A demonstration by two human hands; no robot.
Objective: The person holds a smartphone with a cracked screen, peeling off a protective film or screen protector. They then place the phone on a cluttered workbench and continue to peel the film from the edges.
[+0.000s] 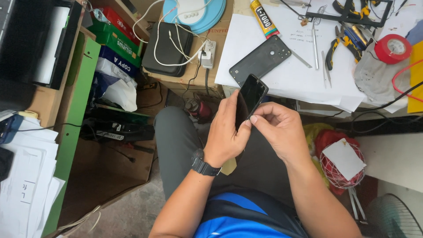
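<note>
On the far left a green-edged shelf unit (70, 132) holds stacked paper reams (116, 53) and a crumpled white bag (120, 93), with loose sheets (26, 176) piled at the edge of the view. Moving inward, a black pouch (167, 48) sits on a cardboard surface beside a white power adapter (207, 53) trailing white cables. Then the centre: the left hand (225, 136), a black watch (203, 164) on its wrist, is closed around a dark smartphone (251, 99), which it holds upright above the lap, just below the table edge, with the glass face turned toward the camera. The right hand (278, 130) pinches at the phone's lower right edge with thumb and forefinger — it seems to be picking at something thin there, perhaps a film or a seam, though the contact spot is too small to tell. To do this well, the left grip should stay on the phone's sides rather than press on the glass, and the right fingertips should work slowly along the edge rather than pull hard at one corner (a bent panel or cracked glass is the risk). Above, on the white paper (282, 75) covering the table, lies a separate black back cover (260, 59), near a tube of adhesive (263, 18). Further right are tweezers (315, 44), yellow-handled pliers (337, 44) and a red tape roll (393, 48) — all within reach, well apart from the hands.
</note>
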